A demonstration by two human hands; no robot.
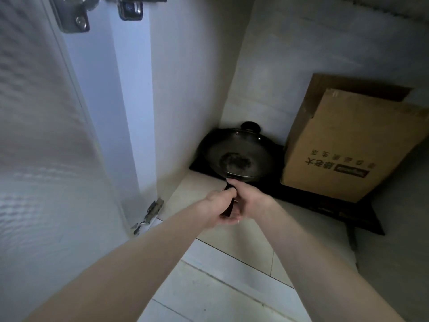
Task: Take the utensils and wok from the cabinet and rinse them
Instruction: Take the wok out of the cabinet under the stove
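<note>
A dark round wok (236,156) sits in the back left corner of the open floor cabinet, on a flat black slab (325,205). Its black handle (228,205) points toward me. My left hand (220,205) is wrapped around the handle from the left. From the right, my right hand (249,198) closes over the same handle, closer to the wok's rim. A small black knob (250,126) shows behind the wok's far rim. No utensils are visible.
A tall cardboard box (352,145) leans just right of the wok on the black slab. The open white cabinet door (46,135) stands at my left, with hinges (148,214) at its edge. Pale floor tiles (220,287) lie below my arms.
</note>
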